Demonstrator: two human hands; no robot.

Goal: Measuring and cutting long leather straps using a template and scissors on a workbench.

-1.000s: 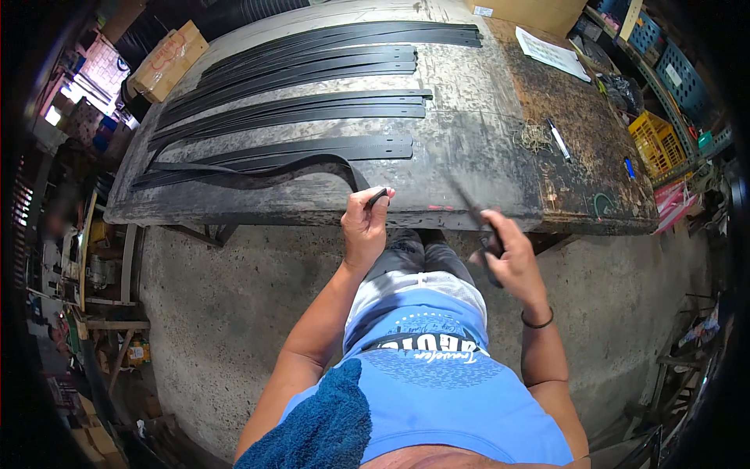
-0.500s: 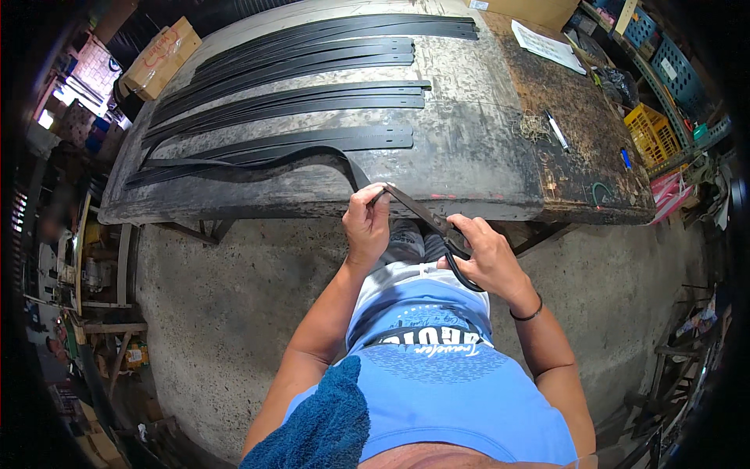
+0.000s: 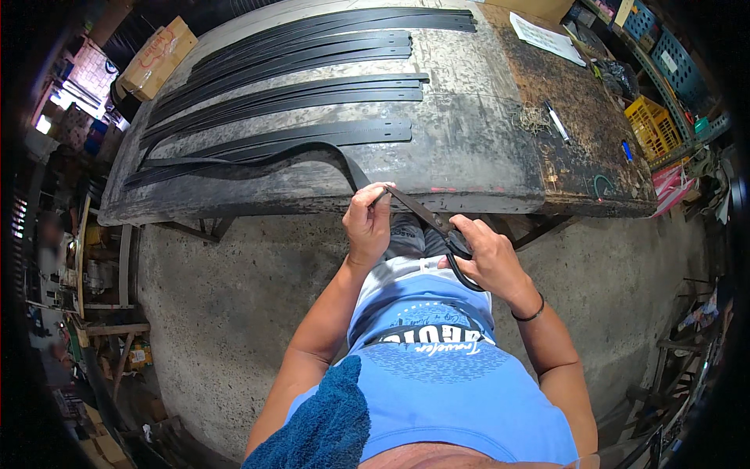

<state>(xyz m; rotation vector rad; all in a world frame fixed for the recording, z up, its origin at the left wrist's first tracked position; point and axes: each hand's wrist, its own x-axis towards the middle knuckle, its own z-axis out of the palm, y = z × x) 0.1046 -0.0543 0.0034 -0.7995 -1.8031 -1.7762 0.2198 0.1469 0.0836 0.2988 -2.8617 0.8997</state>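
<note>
My left hand pinches the end of a long black strap just off the table's front edge. From there the strap arches up and runs back left over the tabletop. Black-handled scissors are gripped in my right hand, a finger and thumb at the handles. Their blades point up and left, with the tips at the strap end by my left fingers. Whether the blades touch the strap is hard to make out. Several flat stacks of black strips with slotted ends lie across the table beyond.
The worn table spans the far side. On its right lie a marker, a blue pen, a tangle of string and paper sheets. A cardboard box stands far left, a yellow crate far right.
Both hands, the strap and the scissors hold nearly the same place. The view has shifted only slightly.
</note>
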